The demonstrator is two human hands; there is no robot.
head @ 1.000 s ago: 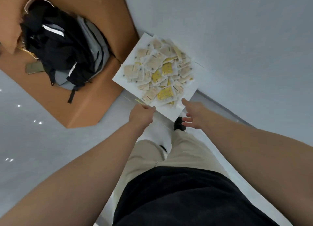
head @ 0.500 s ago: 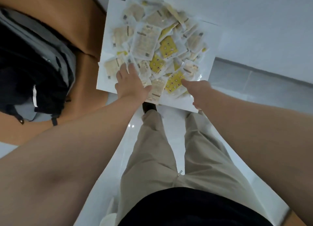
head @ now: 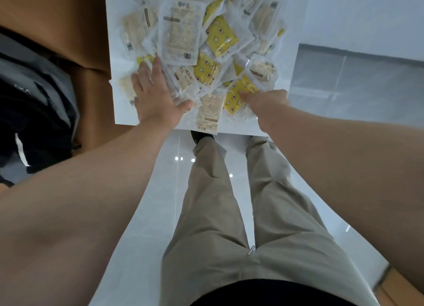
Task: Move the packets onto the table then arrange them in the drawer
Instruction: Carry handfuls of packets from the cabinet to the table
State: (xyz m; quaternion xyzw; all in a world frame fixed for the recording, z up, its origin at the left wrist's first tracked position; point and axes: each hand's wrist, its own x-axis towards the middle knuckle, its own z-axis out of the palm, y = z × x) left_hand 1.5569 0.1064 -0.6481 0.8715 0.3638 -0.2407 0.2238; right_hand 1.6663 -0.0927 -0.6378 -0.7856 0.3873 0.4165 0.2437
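A loose heap of clear packets, some beige and some yellow with a star print, fills a white drawer at the top of the view. My left hand lies flat on the heap's near left part, fingers spread and holding nothing. My right hand reaches in from the right. Its thumb rests on a yellow packet at the heap's near edge. The other fingers are hidden behind the hand, so a grip does not show.
A black and grey backpack lies on a brown surface to the left of the drawer. Below are my legs in beige trousers on a glossy white floor. A white wall stands behind the drawer.
The view has closed in on the drawer. My left hand went from the drawer's near edge onto the heap and spread flat. My right hand moved onto the yellow packet.
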